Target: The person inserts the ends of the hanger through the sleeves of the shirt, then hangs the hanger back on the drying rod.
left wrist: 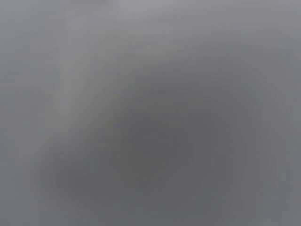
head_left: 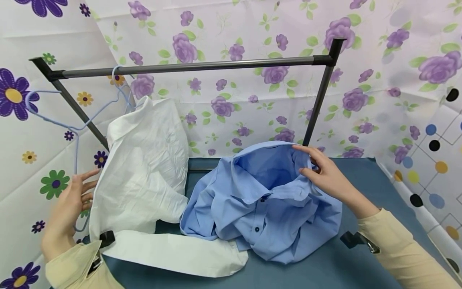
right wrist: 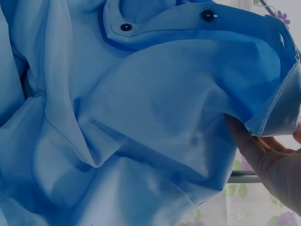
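My right hand (head_left: 326, 174) pinches the collar of a light blue button-up shirt (head_left: 288, 237), which lies bunched with its neck wide open. In the right wrist view, the fingers (right wrist: 256, 153) reach behind the collar edge, below dark buttons. At the left, my left hand (head_left: 68, 208) holds a thin blue hanger (head_left: 73, 129), turned sideways with its hook toward the left. Part of the wire is hidden behind that hand and the white shirt (head_left: 144, 160). My left fingertips are right at the white shirt's edge. The left wrist view is only a grey blur.
A dark metal rack's rail (head_left: 216, 65) spans the back, with a blue hook (head_left: 116, 72) over it above the white shirt. A white sleeve (head_left: 180, 253) stretches along the blue-grey table (head_left: 361, 241) in front. Flowered sheets (head_left: 223, 36) line the walls.
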Available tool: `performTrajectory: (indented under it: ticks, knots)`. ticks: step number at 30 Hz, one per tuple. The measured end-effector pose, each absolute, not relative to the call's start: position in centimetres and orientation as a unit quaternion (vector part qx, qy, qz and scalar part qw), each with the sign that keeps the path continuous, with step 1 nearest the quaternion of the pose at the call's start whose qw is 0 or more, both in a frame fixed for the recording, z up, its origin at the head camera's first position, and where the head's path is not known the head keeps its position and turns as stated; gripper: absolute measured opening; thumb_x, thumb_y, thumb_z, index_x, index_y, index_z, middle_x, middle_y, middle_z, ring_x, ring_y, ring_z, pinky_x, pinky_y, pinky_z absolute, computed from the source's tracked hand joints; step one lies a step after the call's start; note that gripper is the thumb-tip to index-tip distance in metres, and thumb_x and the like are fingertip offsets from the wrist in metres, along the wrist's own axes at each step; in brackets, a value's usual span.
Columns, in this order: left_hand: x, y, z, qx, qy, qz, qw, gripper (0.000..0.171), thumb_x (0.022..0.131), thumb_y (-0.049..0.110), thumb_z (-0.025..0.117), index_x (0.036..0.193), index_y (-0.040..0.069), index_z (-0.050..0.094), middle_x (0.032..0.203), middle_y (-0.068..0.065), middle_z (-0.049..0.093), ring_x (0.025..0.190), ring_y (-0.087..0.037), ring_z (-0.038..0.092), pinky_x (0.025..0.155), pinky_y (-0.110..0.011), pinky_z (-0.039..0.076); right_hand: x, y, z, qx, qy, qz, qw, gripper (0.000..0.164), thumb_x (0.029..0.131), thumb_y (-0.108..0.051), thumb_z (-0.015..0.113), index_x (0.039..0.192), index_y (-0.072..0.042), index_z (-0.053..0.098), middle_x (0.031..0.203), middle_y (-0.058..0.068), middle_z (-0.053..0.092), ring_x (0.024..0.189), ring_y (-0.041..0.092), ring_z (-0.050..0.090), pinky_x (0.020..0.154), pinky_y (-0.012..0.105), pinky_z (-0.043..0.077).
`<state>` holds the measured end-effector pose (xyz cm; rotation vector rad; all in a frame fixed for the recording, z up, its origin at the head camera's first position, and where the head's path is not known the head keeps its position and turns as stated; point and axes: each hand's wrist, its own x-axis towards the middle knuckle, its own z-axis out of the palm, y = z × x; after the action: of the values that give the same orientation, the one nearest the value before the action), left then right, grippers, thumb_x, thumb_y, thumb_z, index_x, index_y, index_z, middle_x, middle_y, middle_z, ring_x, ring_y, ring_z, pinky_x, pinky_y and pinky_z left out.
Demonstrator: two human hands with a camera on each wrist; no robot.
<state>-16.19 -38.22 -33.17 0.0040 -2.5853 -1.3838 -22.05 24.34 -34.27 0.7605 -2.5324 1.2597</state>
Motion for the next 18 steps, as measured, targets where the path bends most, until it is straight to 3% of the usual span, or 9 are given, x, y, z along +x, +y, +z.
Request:
performTrajectory:
  ticks: [2, 7, 12, 18]
  knots:
    - [-15.9, -38.2, -33.9, -0.017, -0.864, -0.490, 0.114, 0.060, 0.109, 0.049, 0.015, 0.158, 0.021, 0.036, 0.134, 0.012, 0.058, 0.094, 0.011, 0.062, 0.073, -0.015, 0.052, -22.1, 24.3, -34.3, 0.257, -0.860, 0.428, 0.106, 0.060, 0.101, -0.008, 0.060, 0.155, -0.025, 0.041, 0.134, 0.008, 0.046, 0.071, 0.021, 0.037, 0.060, 0.032, 0.035]
    - [-14.9, -37.8, -35.3, -0.076, -0.837, -0.522, 0.143, 0.055, 0.111, 0.040, 0.016, 0.158, 0.021, 0.036, 0.122, 0.027, 0.056, 0.100, 0.008, 0.063, 0.076, -0.013, 0.051, -22.1, 24.4, -34.4, 0.258, -0.860, 0.427, 0.108, 0.060, 0.101, -0.007, 0.060, 0.155, -0.025, 0.041, 0.136, 0.009, 0.047, 0.071, 0.021, 0.039, 0.060, 0.032, 0.036]
    - [-14.3, -37.1, -36.4, -0.098, -0.796, -0.575, 0.163, 0.055, 0.112, 0.039, 0.015, 0.158, 0.016, 0.037, 0.126, 0.022, 0.058, 0.105, 0.005, 0.064, 0.082, -0.012, 0.050, -22.2, 24.5, -34.6, 0.262, -0.859, 0.424, 0.115, 0.060, 0.100, -0.005, 0.059, 0.154, -0.024, 0.042, 0.144, 0.009, 0.046, 0.075, 0.021, 0.044, 0.063, 0.032, 0.037]
    - [-14.0, -36.9, -38.0, -0.141, -0.687, -0.682, 0.208, 0.059, 0.111, 0.044, 0.023, 0.153, 0.008, 0.043, 0.123, 0.006, 0.070, 0.099, -0.007, 0.071, 0.081, -0.017, 0.053, -22.3, 24.4, -34.7, 0.262, -0.860, 0.423, 0.113, 0.059, 0.100, -0.005, 0.059, 0.154, -0.022, 0.042, 0.132, 0.010, 0.049, 0.071, 0.022, 0.041, 0.062, 0.032, 0.036]
